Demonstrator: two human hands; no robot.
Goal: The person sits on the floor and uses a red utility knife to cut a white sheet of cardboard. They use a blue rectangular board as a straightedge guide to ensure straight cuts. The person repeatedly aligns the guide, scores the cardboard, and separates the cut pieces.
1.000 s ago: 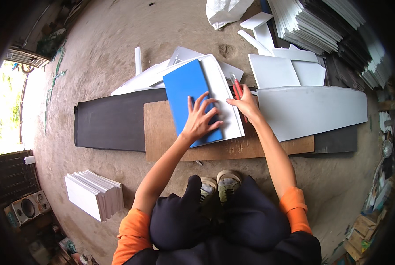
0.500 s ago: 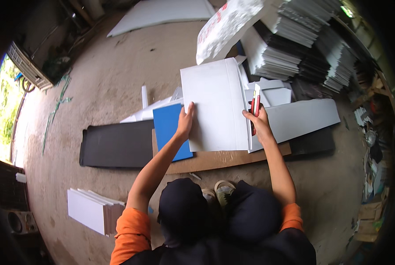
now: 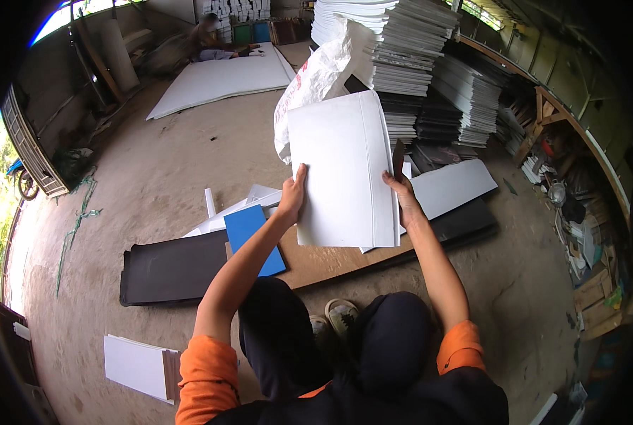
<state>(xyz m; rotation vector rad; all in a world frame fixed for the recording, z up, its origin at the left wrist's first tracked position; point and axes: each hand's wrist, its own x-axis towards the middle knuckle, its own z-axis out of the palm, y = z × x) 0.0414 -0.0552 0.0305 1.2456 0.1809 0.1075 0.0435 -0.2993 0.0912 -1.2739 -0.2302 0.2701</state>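
Observation:
Between my hands I hold up a few white plastic sheets [image 3: 334,177], stacked, with a crease line down their right part. My left hand [image 3: 293,196] grips their left edge, thumb on the front face. On the opposite edge my right hand [image 3: 405,200] is closed, also keeping a box cutter [image 3: 398,157] against the sheets; only a dark, narrow part of it shows. Below lie a brown board [image 3: 323,262], a blue sheet [image 3: 255,237] and black sheets [image 3: 171,269] on the floor.
Tall stacks of white sheets [image 3: 412,49] stand at the far right, beside a white sack [image 3: 313,92]. A large white panel [image 3: 221,81] lies farther off, with another person [image 3: 213,42] sitting behind it. A small pile of white pieces [image 3: 138,367] is at lower left.
My view has tilted up, bringing the far room and another person into sight. The box cutter has turned, so its red handle and blade no longer show. Both hands still hold the sheets.

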